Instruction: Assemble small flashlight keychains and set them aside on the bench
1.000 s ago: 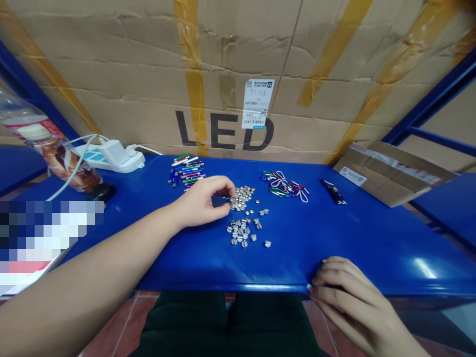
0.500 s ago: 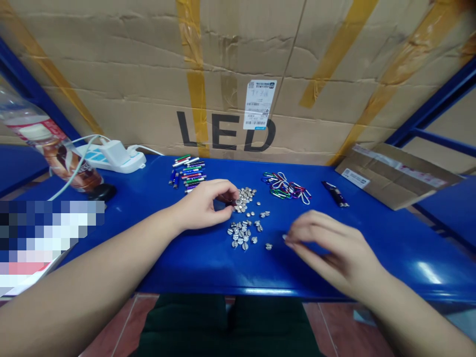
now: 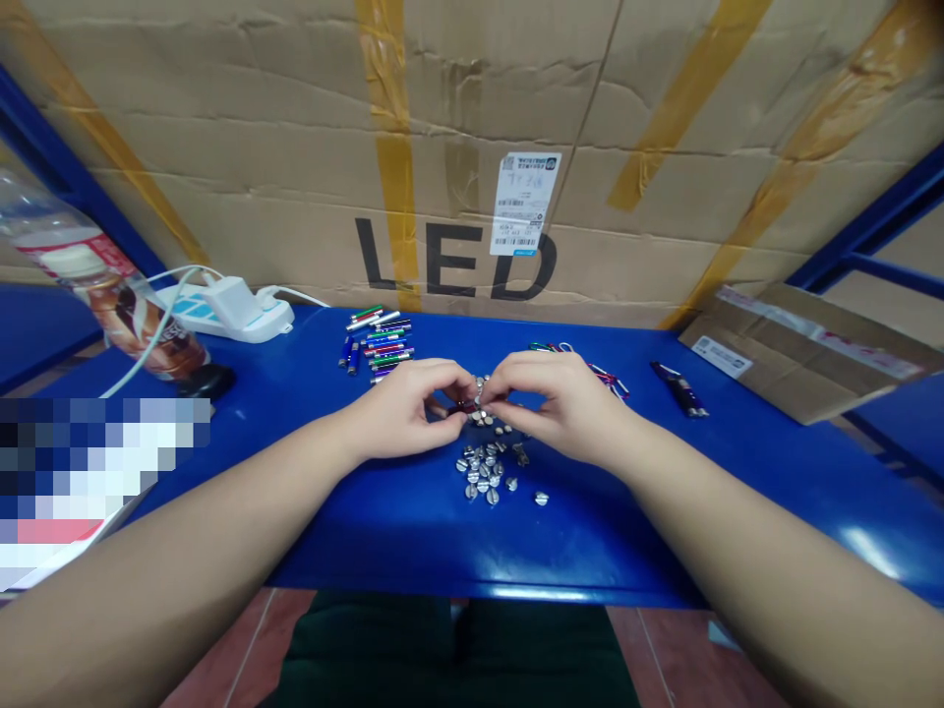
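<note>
My left hand point(image 3: 409, 411) is closed around a small dark red metal tube point(image 3: 461, 405), which its fingers mostly cover. At the tube's right end, my right hand point(image 3: 571, 398) pinches a small silver cap point(image 3: 478, 401), seen only in part. Below the hands lies a loose pile of slotted silver caps point(image 3: 483, 474). Small round silver button cells point(image 3: 487, 420) lie just behind and under the fingertips, partly hidden. Several coloured metal tubes point(image 3: 380, 346) are heaped beyond my left hand. Coloured carabiner clips point(image 3: 611, 378) show behind my right hand, which covers many of them.
The blue table point(image 3: 369, 536) ends near my lap. A large cardboard box point(image 3: 295, 167) stands along the back. At left are a bottle point(image 3: 140, 324) and a white power strip point(image 3: 258, 324); at right, a few dark tubes point(image 3: 679, 389) and a smaller carton point(image 3: 796, 364).
My right hand has moved left and away from me, bringing the small silver piece to the red tube. My left hand has stayed nearly in place. The view has shifted slightly.
</note>
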Demonstrator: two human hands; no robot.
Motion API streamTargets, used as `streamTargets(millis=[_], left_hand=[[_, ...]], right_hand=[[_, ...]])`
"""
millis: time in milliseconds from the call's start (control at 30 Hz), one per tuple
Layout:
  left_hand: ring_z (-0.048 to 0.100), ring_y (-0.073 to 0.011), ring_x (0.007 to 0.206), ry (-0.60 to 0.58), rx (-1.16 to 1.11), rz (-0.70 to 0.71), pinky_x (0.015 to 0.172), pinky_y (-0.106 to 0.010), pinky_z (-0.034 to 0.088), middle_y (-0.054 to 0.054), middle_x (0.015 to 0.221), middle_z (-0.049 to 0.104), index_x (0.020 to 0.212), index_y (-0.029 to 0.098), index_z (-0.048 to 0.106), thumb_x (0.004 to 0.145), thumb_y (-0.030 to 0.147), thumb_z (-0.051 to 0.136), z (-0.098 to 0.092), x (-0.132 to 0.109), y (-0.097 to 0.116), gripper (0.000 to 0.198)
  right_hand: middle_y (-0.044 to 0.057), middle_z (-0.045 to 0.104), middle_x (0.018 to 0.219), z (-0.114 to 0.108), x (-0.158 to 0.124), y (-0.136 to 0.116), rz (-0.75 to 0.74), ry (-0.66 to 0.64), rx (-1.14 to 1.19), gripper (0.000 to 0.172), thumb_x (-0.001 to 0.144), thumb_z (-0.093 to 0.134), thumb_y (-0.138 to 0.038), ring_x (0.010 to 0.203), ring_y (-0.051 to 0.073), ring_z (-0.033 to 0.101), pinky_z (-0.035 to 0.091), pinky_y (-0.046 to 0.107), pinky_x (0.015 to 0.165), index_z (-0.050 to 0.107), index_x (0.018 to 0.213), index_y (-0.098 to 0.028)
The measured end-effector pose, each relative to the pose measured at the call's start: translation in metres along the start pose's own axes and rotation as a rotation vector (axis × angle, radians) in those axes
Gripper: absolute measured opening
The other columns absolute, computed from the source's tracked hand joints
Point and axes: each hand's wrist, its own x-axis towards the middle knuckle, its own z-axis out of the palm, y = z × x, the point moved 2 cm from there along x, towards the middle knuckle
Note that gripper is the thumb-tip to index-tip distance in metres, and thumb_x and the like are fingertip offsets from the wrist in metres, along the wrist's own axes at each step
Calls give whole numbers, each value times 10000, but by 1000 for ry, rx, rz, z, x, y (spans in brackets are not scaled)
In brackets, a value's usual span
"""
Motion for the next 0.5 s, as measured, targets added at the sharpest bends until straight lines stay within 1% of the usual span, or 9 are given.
streamTargets(millis=[100, 233, 333, 500], left_hand=[[712, -150, 812, -12, 6, 14, 686, -245, 621, -37, 966, 715, 977, 189, 665, 832, 141, 662, 0, 1, 0, 152], [716, -149, 804, -10, 10, 33, 673, -238, 616, -35, 961, 718, 966, 186, 661, 831, 139, 666, 1, 1, 2, 143], [719, -149, 799, -5, 16, 42, 660, -230, 612, -38, 960, 722, 969, 182, 664, 838, 145, 664, 0, 1, 3, 137], [717, -152, 830, -14, 56, 35, 722, -246, 623, -36, 960, 722, 965, 186, 673, 827, 127, 655, 0, 1, 3, 151]], right_hand=[[61, 778, 927, 0, -3, 0, 15, -8, 42, 74, 952, 669, -189, 852, 180, 710, 545, 314, 808, 734, 919, -201], [50, 774, 926, 0, -5, -1, 2, -7, 55, 65, 943, 679, -168, 860, 171, 704, 539, 300, 810, 728, 918, -202], [51, 762, 926, 3, -6, -1, -8, -6, 32, 57, 946, 684, -166, 859, 168, 701, 538, 293, 805, 728, 933, -199], [66, 748, 960, 9, -10, 3, -49, -14, -44, 66, 963, 670, -187, 891, 181, 704, 557, 308, 826, 734, 969, -205]])
